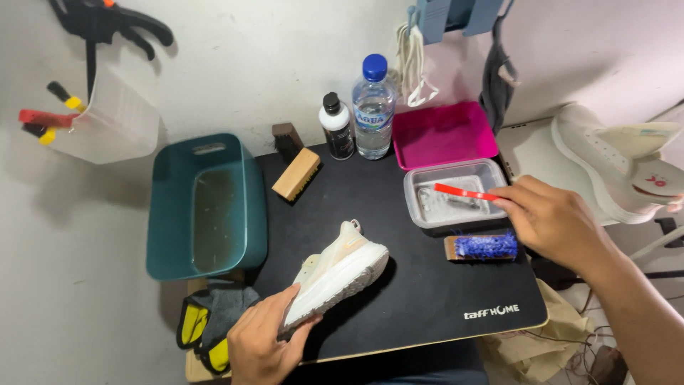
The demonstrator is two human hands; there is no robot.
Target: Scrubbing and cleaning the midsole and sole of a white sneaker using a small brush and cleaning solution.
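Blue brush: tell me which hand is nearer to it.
Right. The right hand hovers just right of the blue brush, holding a red tool. The left hand is far off to its left, gripping the shoe.

**Desk and its load**

A small desk (399, 335) with a black mat top carries a cream running shoe (338, 274), wooden brush (296, 173), blue-bristled brush (484, 246), clear plastic tub (420, 207), pink lid (445, 134), black-capped white bottle (336, 128) and blue-capped water bottle (373, 107).
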